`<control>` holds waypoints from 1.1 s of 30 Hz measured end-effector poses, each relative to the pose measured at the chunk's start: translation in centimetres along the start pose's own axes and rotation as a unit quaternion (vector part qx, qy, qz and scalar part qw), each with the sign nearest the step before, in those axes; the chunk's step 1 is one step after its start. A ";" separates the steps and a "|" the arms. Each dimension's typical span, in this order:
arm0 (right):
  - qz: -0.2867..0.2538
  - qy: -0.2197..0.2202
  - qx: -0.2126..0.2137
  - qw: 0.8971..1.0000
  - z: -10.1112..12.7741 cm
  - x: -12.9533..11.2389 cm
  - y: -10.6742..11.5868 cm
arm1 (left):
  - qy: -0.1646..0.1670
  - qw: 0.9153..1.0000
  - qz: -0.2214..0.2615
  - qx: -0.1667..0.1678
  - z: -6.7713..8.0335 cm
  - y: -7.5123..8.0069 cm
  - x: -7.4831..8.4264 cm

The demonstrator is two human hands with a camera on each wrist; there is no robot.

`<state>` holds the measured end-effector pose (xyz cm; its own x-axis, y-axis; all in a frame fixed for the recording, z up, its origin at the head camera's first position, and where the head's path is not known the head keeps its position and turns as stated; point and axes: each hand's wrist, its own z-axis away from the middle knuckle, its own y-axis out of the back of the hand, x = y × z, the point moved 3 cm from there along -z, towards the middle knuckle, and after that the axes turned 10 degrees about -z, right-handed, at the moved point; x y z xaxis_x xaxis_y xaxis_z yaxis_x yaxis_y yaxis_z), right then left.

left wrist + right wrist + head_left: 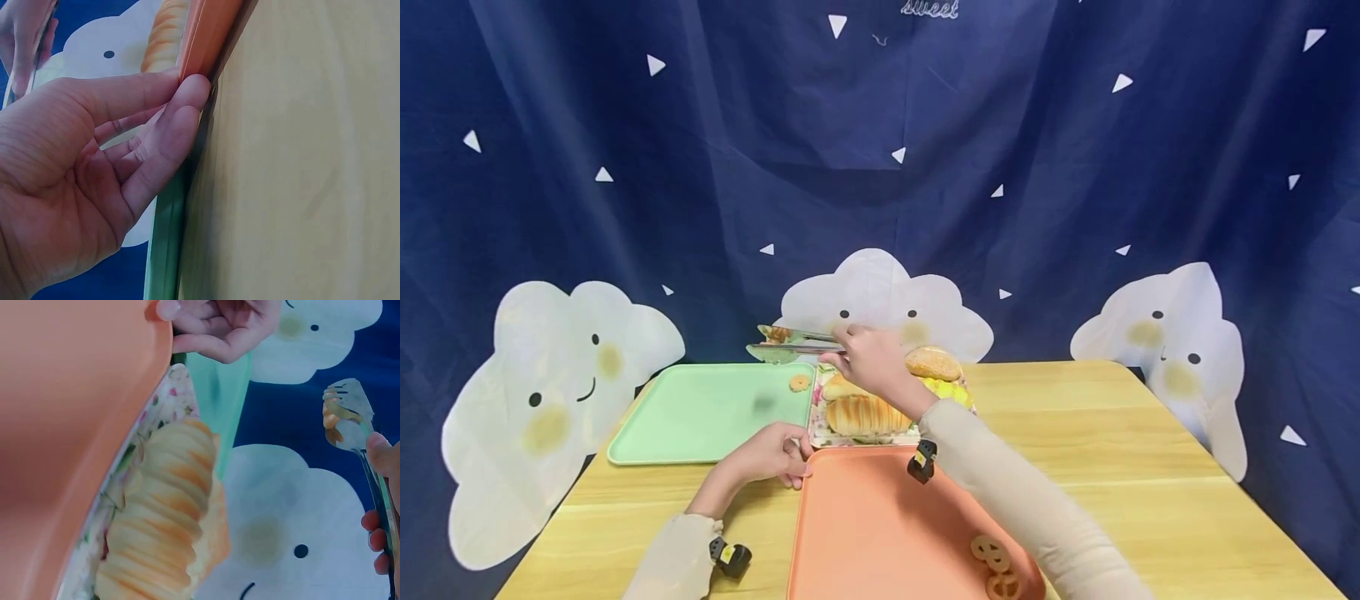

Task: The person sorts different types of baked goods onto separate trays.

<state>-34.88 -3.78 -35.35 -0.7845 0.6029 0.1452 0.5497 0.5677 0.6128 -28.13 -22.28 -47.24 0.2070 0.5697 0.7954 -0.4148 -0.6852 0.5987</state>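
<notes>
My right hand (872, 358) grips a pair of metal tongs (805, 348), raised over the far edge of the green tray (700, 408). Between the tongs' ends sits a small orange-brown piece of food (329, 415); its exact kind is hard to tell. With thumb and fingers, my left hand (767, 454) pinches the near-left corner region of the orange tray (880, 517) where it meets the other trays. On the green tray lies a small round cookie (799, 382). Pretzel-shaped cookies (991, 552) lie on the orange tray, partly beside my right sleeve.
Behind the orange tray stands a flower-patterned tray (817, 427) bearing a ridged bread (861, 417), a seeded bun (934, 363) and something yellow (951, 390). All trays lie on a wooden table (1150, 467). A dark blue curtain (1037, 233) hangs behind the table.
</notes>
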 end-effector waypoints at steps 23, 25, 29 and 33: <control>0.021 -0.160 -0.217 0.963 0.7 -2.6 -7.5 | 0.002 1.000 0.016 -0.001 0.4 -0.5 0.2; 0.020 -0.169 -0.227 0.959 0.9 -2.8 -7.9 | 0.004 1.000 0.014 0.000 0.4 -0.5 0.1; 0.022 -0.176 -0.237 0.955 0.8 -3.2 -8.1 | 0.007 1.000 0.006 0.005 0.4 -0.4 0.0; 0.032 -0.173 -0.234 0.956 0.6 -3.5 -8.2 | 0.003 1.000 -0.002 0.011 0.3 -0.2 0.2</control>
<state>-36.43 -10.23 -41.36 -0.5669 0.8235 -0.0215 0.3423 0.2592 0.9031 -27.76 -22.15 -47.23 0.2042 0.5747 0.7925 -0.3950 -0.6923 0.6038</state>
